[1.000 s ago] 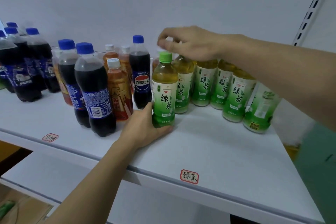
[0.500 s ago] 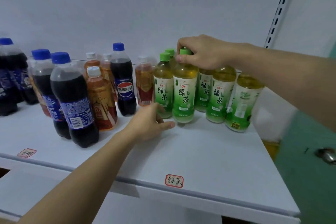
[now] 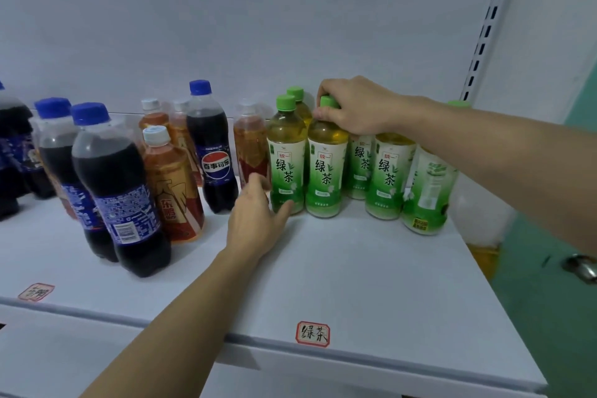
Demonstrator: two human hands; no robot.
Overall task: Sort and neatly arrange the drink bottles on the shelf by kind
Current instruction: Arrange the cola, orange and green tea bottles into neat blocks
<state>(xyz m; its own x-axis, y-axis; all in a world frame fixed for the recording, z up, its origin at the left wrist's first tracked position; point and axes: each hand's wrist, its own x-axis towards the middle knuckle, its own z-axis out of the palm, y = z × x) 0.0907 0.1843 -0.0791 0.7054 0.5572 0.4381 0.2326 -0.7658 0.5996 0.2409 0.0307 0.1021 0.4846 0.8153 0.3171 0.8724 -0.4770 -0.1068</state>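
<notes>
Green tea bottles with green caps stand grouped at the right of the white shelf [image 3: 371,284]. My right hand [image 3: 355,107] comes from the right and grips the cap and neck of one front green tea bottle [image 3: 324,171]. Just left of it stands another green tea bottle [image 3: 287,165]; my left hand [image 3: 255,220] cups its base, thumb on the front and fingers round the left side. Left of the teas are orange-brown drink bottles with white caps [image 3: 171,191] mixed with dark cola bottles with blue caps [image 3: 213,158].
A red-framed label [image 3: 312,334] sits on the shelf's front edge below the teas, another label [image 3: 36,291] at the left. A slotted upright [image 3: 487,22] runs up the back right. A green door with a metal knob [image 3: 581,268] is at the right.
My right hand has kept its grip on the bottle's cap. My left hand moved from lying open beside the left green tea bottle to cupping its base. The view has shifted a little.
</notes>
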